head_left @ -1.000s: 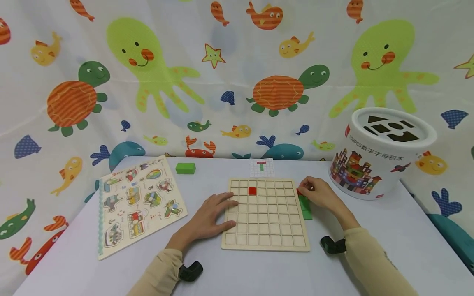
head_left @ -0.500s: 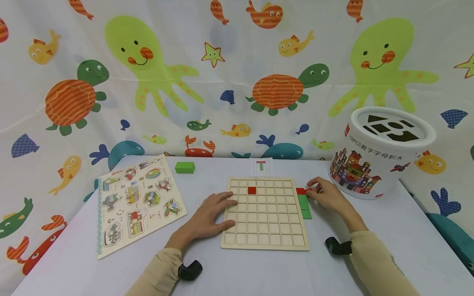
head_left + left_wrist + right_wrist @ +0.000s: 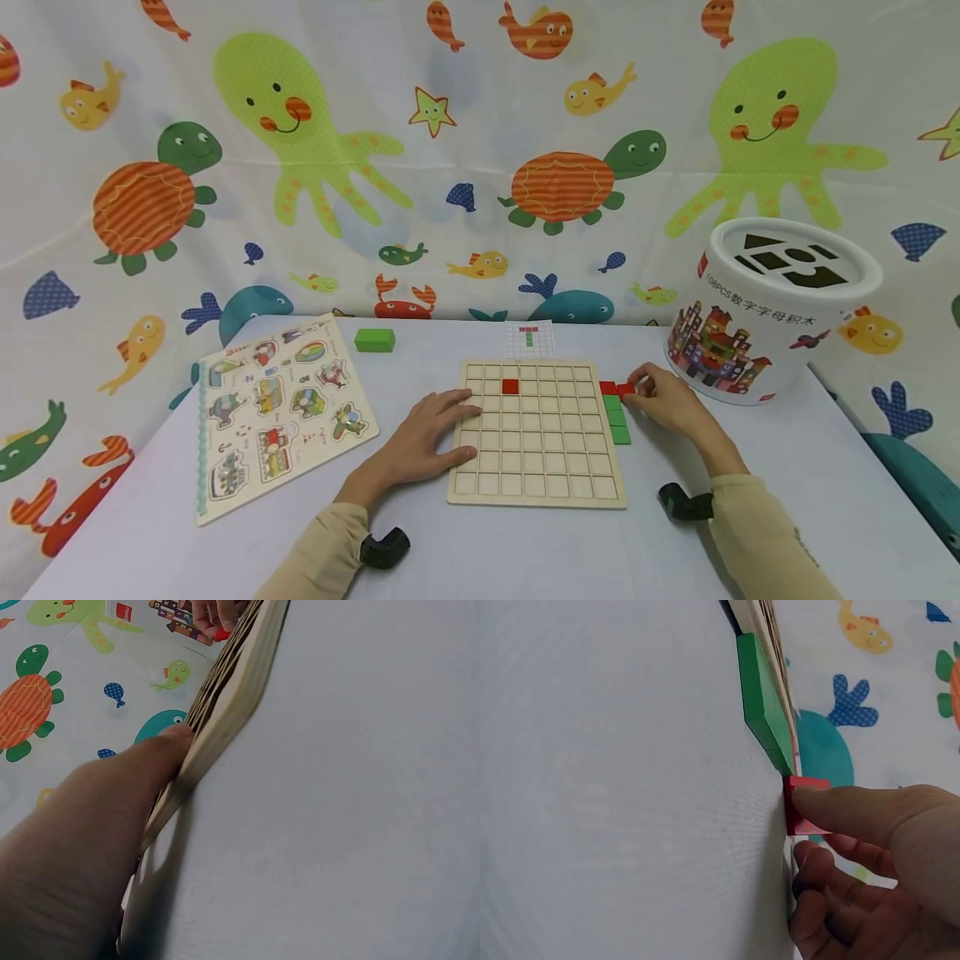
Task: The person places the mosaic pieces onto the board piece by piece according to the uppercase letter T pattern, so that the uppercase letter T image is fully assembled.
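Observation:
A wooden grid board (image 3: 537,450) lies in the head view with one red square block (image 3: 510,387) in an upper cell. My left hand (image 3: 427,437) rests on the board's left side with fingers spread; in the left wrist view its thumb (image 3: 169,742) touches the board edge. Beyond the right edge, my right hand (image 3: 671,408) pinches a red block (image 3: 799,806) between thumb and fingers. Another red block (image 3: 608,387) sits just left of it, against the board. Several green blocks (image 3: 617,419) line the board's right edge below. The right fingers partly cover the held block.
Behind the board lies a gridded pattern card (image 3: 529,339) with red and green squares. A green brick (image 3: 374,340) and a picture puzzle board (image 3: 288,417) are at left. A large white bucket (image 3: 765,325) with a slotted lid stands right. A printed cloth hangs behind.
My right hand has shifted right, away from the board's edge, drawing one red block apart from the other and uncovering the green blocks. My left hand has stayed in place.

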A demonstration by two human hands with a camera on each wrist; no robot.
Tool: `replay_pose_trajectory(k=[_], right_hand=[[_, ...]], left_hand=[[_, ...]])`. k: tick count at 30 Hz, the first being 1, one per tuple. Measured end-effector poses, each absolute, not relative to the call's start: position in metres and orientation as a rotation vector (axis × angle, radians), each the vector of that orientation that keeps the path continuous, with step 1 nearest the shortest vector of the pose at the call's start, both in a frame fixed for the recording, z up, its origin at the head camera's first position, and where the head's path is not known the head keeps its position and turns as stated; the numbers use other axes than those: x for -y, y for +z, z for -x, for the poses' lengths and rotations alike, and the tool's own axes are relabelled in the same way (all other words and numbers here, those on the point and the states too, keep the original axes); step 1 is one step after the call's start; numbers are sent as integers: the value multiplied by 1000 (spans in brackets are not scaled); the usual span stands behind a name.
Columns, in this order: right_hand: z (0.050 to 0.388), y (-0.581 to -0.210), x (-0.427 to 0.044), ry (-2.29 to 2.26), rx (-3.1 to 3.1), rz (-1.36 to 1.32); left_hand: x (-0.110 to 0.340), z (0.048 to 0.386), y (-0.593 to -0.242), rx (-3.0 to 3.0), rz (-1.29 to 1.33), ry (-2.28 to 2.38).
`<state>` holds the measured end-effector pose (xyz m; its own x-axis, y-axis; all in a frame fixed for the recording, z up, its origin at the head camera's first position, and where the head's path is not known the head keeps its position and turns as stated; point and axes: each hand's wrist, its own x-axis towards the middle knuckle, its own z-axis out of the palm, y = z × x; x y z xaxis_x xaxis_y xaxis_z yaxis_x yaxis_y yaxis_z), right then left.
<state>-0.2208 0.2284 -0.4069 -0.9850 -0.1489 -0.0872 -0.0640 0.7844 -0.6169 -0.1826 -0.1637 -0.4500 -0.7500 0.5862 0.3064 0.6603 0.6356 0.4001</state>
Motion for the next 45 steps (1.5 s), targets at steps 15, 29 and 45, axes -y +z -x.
replay_pose_trajectory(k=[15, 29, 45], right_hand=[[222, -410, -233, -1218, -2728, 134], [224, -404, -215, -1348, -2675, 162], [231, -398, -188, -1489, -2595, 294]], left_hand=[[163, 182, -450, 2723, 1030, -769], [163, 182, -449, 2693, 1045, -766], [164, 183, -451, 2713, 1027, -753]])
